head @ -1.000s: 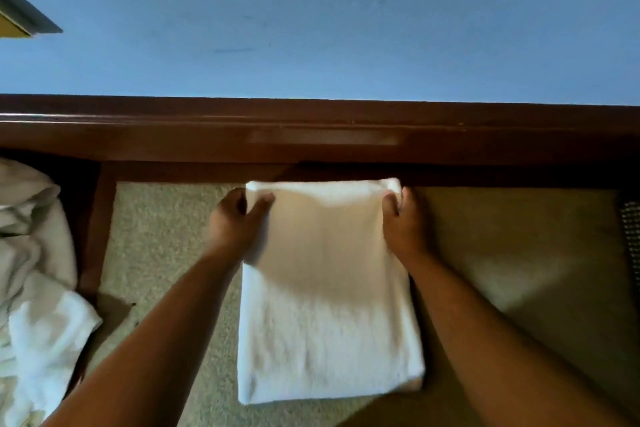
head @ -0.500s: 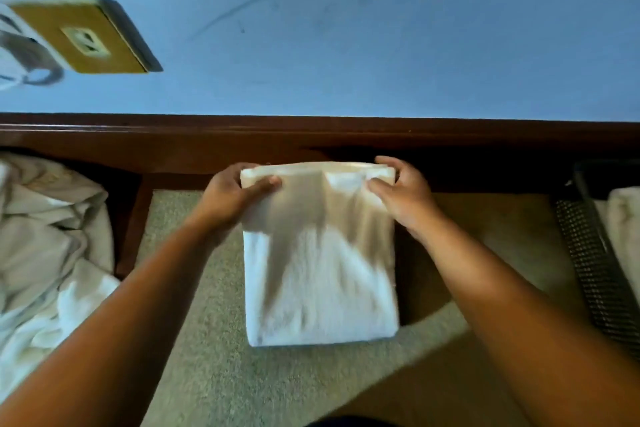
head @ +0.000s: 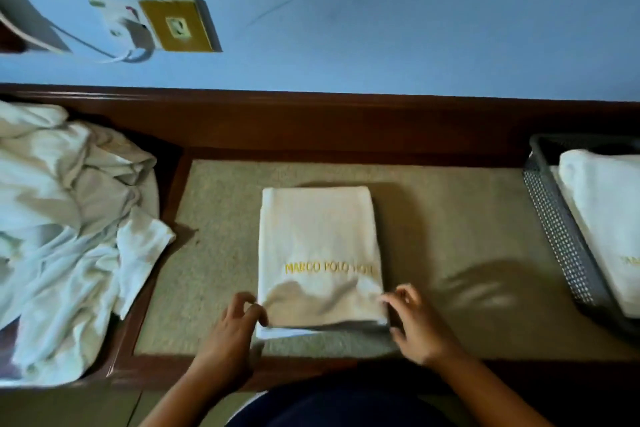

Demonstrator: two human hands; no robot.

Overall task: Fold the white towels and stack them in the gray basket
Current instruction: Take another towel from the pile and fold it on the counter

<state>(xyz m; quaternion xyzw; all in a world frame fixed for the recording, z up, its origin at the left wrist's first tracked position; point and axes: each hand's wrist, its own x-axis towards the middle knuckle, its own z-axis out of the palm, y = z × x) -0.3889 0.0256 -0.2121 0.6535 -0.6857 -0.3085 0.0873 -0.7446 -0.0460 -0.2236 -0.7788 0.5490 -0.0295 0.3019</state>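
A heap of unfolded white towels lies at the left. The left hand pinches the near left corner of the folded towel, which lies flat in the middle of the table. The right hand touches the near right corner with loosely curled fingers; I cannot tell if it grips. At the far right the gray basket holds another folded towel.

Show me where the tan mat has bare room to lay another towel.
Widest bare patch: the mat between the folded towel and the gray basket. A narrower strip lies between that towel and the unfolded pile, whose corner reaches the mat's left edge. Crowded: the towel's near corners, with the left hand and right hand.
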